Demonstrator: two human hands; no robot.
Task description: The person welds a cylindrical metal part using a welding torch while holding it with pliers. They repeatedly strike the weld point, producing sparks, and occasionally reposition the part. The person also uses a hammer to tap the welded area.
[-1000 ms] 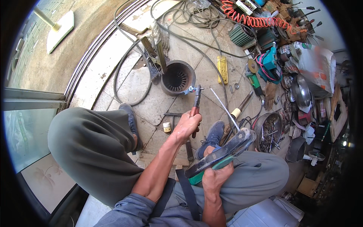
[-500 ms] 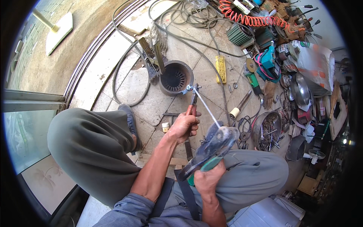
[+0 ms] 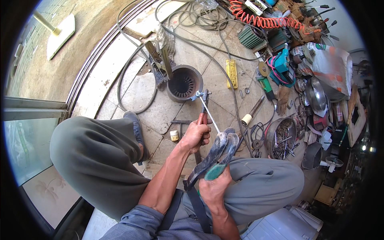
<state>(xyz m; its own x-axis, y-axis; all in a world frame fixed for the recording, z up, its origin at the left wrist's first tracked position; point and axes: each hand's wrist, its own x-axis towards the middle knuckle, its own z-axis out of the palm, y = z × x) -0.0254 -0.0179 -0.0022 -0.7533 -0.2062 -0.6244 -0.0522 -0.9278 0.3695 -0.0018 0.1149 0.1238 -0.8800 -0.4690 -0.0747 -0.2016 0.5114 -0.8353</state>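
My left hand (image 3: 195, 137) is closed round red-handled pliers (image 3: 203, 116). Their jaws grip a small metal piece (image 3: 206, 93) beside the rim of a dark, round metal pot (image 3: 188, 80) with slots in its bottom. My right hand (image 3: 214, 186) is wrapped round a clamp-like tool (image 3: 209, 160) with a green handle and dark, worn arms. From the tool's tip a thin pale rod (image 3: 210, 114) runs up to the pliers' jaws, where a bluish-white bit (image 3: 197, 95) shows. Whether the rod touches the metal piece, I cannot tell.
A white-capped jar (image 3: 174, 135) stands on the tiles near my left foot. Rightward lie a yellow power strip (image 3: 231, 74), a green angle grinder (image 3: 265, 85) and a metal bowl of bolts (image 3: 276, 138). Cables (image 3: 200, 16) trail beyond the pot. An upright metal frame (image 3: 162, 60) stands beside it.
The green-handled tool has swung slightly left with the rod and is no longer blurred. My left hand and the pliers have barely moved.
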